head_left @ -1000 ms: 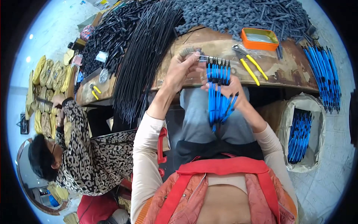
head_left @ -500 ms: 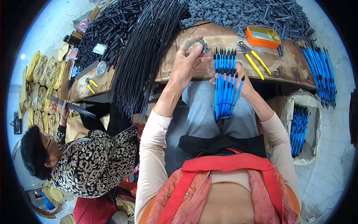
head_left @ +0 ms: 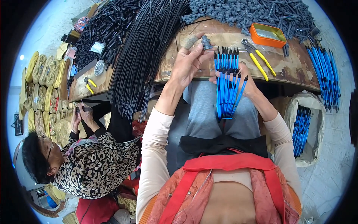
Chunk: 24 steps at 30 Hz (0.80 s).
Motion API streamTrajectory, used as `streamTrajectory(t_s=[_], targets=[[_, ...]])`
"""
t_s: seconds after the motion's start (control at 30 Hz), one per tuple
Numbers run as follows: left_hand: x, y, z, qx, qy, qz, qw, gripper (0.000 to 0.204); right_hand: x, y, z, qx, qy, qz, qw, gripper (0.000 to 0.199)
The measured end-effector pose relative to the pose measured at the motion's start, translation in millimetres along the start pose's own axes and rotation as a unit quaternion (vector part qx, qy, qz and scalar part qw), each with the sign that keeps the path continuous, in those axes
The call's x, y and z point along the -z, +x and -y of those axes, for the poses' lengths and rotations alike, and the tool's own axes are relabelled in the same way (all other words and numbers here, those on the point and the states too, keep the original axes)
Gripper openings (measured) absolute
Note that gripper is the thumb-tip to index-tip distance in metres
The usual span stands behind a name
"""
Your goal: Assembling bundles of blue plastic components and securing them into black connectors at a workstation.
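Observation:
Between the thumb and fingers of my left hand (head_left: 183, 69) is a small grey plastic fitting (head_left: 206, 42). Tape (head_left: 191, 42) wraps one finger of that hand. My right hand (head_left: 248, 83) grips a flat, fanned bundle of blue rods with black tips (head_left: 226, 89), held over my lap, its fingers partly hidden behind the rods. Thin metal wires cross the bundle near its upper tips and reach toward the fitting. Yellow-handled pliers (head_left: 257, 59) lie on the wooden table (head_left: 223, 31) beside the bundle.
Heaps of grey fittings (head_left: 246, 15) and black parts (head_left: 100, 37) cover the table's far side. Long black rods (head_left: 143, 63) overhang its edge. An orange tin (head_left: 267, 35) stands right. More blue rods fill a sack (head_left: 301, 128). A co-worker (head_left: 93, 160) sits at left.
The grey fitting in my left hand has tilted more upright and risen slightly. My right hand still grips the blue bundle. The co-worker's hands have come together around dark rods.

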<state>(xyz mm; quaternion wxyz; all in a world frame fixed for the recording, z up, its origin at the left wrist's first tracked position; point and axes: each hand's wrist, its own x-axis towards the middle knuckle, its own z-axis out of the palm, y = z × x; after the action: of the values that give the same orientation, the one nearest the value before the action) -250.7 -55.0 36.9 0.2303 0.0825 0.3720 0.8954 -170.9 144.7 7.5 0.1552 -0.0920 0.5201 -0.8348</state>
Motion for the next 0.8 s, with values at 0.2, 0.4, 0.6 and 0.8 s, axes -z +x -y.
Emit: streamTrajectory(t_s=[0.2,0.4,0.6,0.8], targets=[[0.2,1.0,2.9,0.013,0.002,0.002,1.0,0.041,-1.4,2.6,0.2,0.008,-0.035,-0.002,0.999,0.049],[-1.8,0.1,2.4,0.001,0.001,-0.013,1.0,0.04,-6.4,1.5,4.9,-0.005,-0.02,-0.019,1.0,0.036],[-2.2,-2.5,4.8,0.041,-0.017,-0.049,0.998,0.03,-11.6,-0.6,7.8,0.015,-0.023,-0.005,1.0,0.033],[3.4,-4.3,4.9,0.052,-0.048,-0.021,0.997,0.026,-13.8,-1.2,8.2,0.01,-0.016,-0.001,1.0,0.033]])
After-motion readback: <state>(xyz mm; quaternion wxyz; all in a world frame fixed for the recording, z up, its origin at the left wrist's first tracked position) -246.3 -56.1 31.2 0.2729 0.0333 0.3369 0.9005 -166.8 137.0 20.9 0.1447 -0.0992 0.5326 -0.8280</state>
